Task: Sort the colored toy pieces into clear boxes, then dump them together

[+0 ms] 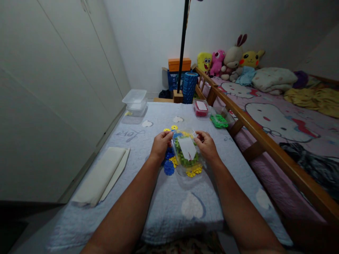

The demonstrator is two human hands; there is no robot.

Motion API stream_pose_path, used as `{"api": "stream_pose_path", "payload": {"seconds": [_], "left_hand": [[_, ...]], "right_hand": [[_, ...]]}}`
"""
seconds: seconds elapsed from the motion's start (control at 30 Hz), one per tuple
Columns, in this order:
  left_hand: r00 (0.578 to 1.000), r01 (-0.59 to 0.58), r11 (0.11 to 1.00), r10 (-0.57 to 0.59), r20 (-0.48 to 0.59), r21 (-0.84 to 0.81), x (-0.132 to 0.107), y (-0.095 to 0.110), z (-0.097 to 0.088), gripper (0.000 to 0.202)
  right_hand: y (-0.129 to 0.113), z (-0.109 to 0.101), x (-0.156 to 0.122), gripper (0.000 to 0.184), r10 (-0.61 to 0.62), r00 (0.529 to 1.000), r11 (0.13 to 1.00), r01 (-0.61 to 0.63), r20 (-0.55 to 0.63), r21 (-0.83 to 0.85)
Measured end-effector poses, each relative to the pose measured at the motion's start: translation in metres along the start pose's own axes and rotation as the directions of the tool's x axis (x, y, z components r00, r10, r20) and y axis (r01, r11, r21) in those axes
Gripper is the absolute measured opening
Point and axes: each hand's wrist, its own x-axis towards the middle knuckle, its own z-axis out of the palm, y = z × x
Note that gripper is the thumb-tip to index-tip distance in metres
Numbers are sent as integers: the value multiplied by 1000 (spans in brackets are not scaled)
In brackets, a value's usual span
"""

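Between my two hands is a clear plastic container (178, 155) with green pieces inside and a white label (188, 147) on its top. My left hand (161, 144) grips its far left corner, fingers closed on the rim. On the opposite side, my right hand (207, 144) pinches the right edge. Blue notched discs (168, 167) and yellow notched discs (194, 172) lie on the cloth around and behind the container, partly hidden by it and by my left hand.
Farther back right are a container of pink pieces (200, 108) and one of green pieces (219, 121). Clear stacked boxes (135, 100) stand back left. A folded whitish sheet (102, 174) lies at left. A wooden bed rail (238, 111) borders the table's right side.
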Motion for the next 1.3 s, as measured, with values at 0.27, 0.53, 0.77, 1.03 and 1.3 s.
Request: {"api": "stream_pose_path", "payload": {"seconds": [0.27,0.53,0.77,1.03,1.3], "left_hand": [[995,-67,989,76,-64,134,5,2,-1,31],[956,-260,900,292,-40,349,3,3,-3,19],[992,-120,984,123,-17,135,-1,6,-2,36],[992,-130,979,128,22,154,-2,6,-3,44],[948,-310,899,316,32,309,-13,9,-4,28]], "right_hand": [[-8,2,-4,44,159,986,974,-166,56,154],[-9,4,-5,45,178,983,963,-184,48,197],[-8,0,-5,43,49,999,987,-46,-11,153],[-15,-1,-7,37,24,1000,966,-23,-2,258],[-14,-2,-6,39,59,996,980,-45,-71,195]]}}
